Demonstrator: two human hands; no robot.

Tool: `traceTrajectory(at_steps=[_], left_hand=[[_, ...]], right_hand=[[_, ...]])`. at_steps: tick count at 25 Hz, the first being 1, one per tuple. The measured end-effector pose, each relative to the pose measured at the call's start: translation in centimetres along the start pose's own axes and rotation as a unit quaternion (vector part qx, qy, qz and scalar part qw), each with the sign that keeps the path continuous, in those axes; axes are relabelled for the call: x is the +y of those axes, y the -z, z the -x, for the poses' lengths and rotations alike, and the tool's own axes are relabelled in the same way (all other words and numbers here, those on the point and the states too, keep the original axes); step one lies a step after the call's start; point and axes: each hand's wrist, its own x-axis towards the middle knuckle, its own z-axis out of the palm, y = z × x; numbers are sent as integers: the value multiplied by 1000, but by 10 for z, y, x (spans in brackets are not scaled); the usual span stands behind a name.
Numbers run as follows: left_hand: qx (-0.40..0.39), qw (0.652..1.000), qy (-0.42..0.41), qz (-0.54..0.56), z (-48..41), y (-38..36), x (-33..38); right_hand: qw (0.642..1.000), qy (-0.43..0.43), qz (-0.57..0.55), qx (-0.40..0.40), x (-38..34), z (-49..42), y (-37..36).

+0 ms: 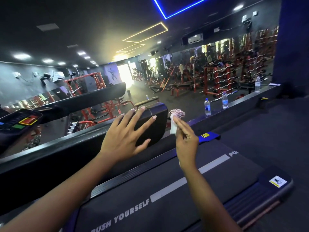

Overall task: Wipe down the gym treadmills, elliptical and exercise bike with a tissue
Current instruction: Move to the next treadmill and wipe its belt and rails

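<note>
left hand [124, 136] spread flat on black pad [157, 121], frame centre | right hand [186, 141] pinches tissue [173, 126] just right of pad, nearer hand for wiping | treadmill belt [167, 190] below

Tissue [173, 128] right of handrail pad [158, 129], above treadmill belt [184, 206]

Dark ledge [240, 101] under mirror [217, 69]; three upright water bottles: near bottle [207, 106], middle bottle [225, 100], far bottle [257, 84]; pale flat strip [275, 84] at far end.
</note>
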Motion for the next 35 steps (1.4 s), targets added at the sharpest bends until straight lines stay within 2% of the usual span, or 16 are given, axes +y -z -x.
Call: traceTrajectory(at_steps=[4, 8, 11, 15, 20, 24, 32, 35], left_hand=[[-2, 1000, 5, 14, 0, 0, 1], [-13, 998, 42, 44, -5, 6, 7], [-32, 996, 51, 61, -19, 12, 10], [-69, 993, 65, 64, -36, 12, 23], [-91, 991, 86, 46, -36, 13, 31], [-79, 993, 90, 20, -37, 12, 32], [-69, 994, 80, -19, -36, 10, 34], [-64, 994, 77, -32, -35, 7, 33]], right_hand=[[997, 14, 17, -74, -13, -34, -7], [997, -28, -31, -72, 2, -11, -1], [990, -47, -80, -107, 20, 15, 6], [982, -73, -132, -113, 35, -20, 7], [963, 9, -173, -204, 23, -65, -15], [959, 5, -210, -192, 31, -52, -13], [937, -113, -263, -202, 38, 16, 10], [948, -87, -252, -175, 36, -18, 2]])
